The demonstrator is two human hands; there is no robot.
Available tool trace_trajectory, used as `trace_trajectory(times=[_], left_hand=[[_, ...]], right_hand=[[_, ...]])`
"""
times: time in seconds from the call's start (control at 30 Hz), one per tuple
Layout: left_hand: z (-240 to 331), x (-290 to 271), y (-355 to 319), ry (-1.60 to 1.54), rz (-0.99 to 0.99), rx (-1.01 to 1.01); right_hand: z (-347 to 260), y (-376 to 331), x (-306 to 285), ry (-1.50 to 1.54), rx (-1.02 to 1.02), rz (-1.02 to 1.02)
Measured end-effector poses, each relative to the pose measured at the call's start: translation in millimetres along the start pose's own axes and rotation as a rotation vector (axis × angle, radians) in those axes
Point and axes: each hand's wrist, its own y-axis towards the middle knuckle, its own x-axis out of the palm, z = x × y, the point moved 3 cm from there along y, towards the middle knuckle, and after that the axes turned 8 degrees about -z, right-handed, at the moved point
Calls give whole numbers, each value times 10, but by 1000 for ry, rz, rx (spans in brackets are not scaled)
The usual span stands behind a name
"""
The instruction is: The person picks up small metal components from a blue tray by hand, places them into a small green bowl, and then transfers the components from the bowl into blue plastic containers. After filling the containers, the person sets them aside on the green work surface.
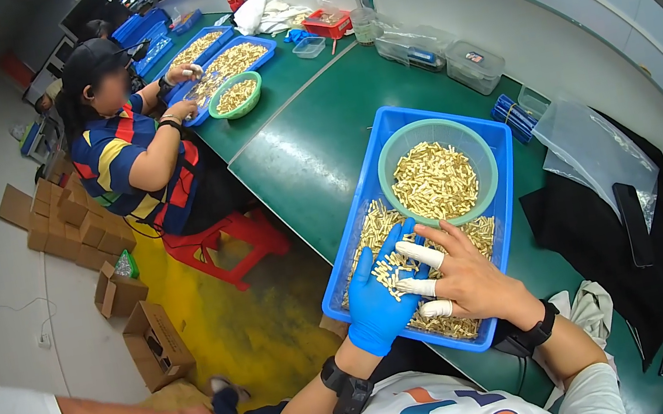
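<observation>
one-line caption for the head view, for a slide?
Gloved left hand and right hand sort small parts in a blue tray.

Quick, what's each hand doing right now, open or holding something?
Left hand, in a blue glove: open, cupped over small pale yellow parts in the blue plastic tray.
Right hand: open, fingers spread, holding nothing.

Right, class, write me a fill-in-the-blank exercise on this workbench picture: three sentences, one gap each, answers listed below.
1. The left hand wears a ____ glove.
2. Both hands, the right hand with white finger covers, rest on small pale parts in a blue ____.
3. The green bowl of parts sits in the tray's ____ end, away from the person.

Missing words: blue; tray; far
</observation>
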Motion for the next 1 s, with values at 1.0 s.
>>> trace_trajectory(times=[1.0], left_hand=[[-10,30,-17,5,-48,-14]], right_hand=[[36,-23,-38,-41,154,150]])
